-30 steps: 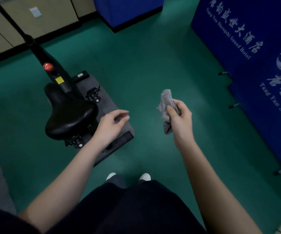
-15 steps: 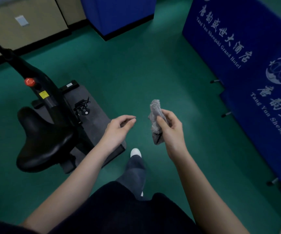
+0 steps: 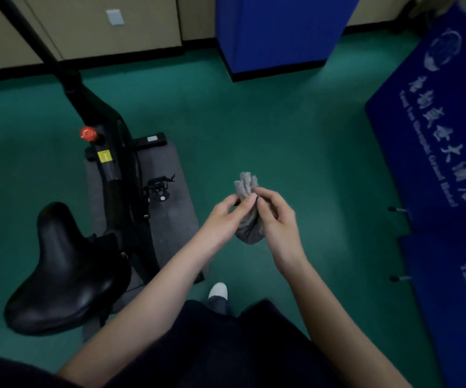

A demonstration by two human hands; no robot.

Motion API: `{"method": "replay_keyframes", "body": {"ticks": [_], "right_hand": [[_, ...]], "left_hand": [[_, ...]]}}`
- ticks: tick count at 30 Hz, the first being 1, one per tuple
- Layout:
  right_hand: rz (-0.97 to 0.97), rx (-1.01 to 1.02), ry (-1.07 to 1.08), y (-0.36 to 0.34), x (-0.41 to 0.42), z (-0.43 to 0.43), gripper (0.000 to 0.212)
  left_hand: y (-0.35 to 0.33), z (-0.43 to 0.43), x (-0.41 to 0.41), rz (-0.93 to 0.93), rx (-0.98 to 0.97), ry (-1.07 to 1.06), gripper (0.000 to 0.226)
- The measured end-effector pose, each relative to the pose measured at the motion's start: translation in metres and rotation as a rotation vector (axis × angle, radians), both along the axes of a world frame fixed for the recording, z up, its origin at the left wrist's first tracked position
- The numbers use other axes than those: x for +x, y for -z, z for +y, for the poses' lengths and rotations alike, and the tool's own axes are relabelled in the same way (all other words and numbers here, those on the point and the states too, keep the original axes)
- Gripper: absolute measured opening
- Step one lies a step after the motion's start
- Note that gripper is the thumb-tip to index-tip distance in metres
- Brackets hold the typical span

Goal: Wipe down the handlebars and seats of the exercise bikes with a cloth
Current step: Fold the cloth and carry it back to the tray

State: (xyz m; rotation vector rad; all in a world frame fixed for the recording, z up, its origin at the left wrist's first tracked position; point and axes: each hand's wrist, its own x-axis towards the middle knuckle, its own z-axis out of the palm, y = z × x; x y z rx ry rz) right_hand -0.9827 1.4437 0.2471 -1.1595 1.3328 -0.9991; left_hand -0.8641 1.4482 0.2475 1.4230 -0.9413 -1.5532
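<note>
Both hands, left hand (image 3: 223, 217) and right hand (image 3: 275, 217), pinch the grey cloth (image 3: 247, 208) at centre frame, apparently regathering it; the bike saddle (image 3: 61, 278), lower left, presumably needs wiping next.

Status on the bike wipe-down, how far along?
Done: nothing shows as wiped. In hand: left hand and right hand pinch the bunched cloth, off the bike. Left: the seat, untouched now; handlebars out of view.
</note>
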Motion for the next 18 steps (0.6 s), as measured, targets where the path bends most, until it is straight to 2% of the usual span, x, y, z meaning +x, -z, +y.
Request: {"method": "replay_keyframes", "body": {"ticks": [8, 13, 18], "right_hand": [[-0.065, -0.022, -0.225, 0.013, 0.031, -0.086, 0.034], [-0.105, -0.008, -0.304, 0.017, 0.023, -0.161, 0.032], [-0.084, 0.026, -0.347, 0.007, -0.003, -0.26, 0.027]], "left_hand": [[0.008, -0.053, 0.018, 0.169, 0.034, -0.406, 0.02], [0.009, -0.118, 0.008, 0.167, 0.023, -0.576, 0.022], [0.006, -0.202, -0.017, 0.129, 0.026, -0.655, 0.014]]}}
